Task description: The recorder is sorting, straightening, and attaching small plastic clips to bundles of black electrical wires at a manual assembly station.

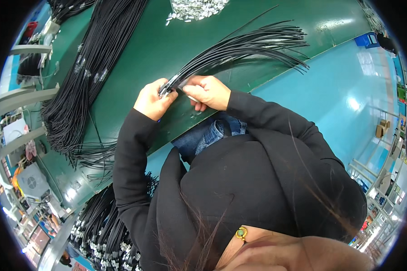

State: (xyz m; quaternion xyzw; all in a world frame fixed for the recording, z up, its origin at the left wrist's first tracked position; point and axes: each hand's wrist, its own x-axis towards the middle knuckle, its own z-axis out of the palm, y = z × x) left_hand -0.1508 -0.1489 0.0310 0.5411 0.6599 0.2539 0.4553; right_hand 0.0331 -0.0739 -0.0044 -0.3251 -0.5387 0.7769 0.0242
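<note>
My left hand [153,99] is closed around a bundle of thin black cables [239,47], near their silver-tipped ends. From there the bundle fans out to the right across the green table [167,40], its loose tips toward the table's edge. Close beside the held ends, my right hand [208,92] is curled with thumb and fingers pinched together. A small pale piece shows at its fingers, too little of it visible to name.
A thick hank of black cables [95,54] lies along the table's left part. Small silver metal pieces [199,9] are heaped at the far edge. More cables with metal ends [104,230] hang at the lower left. A blue bin [367,40] stands at the far right.
</note>
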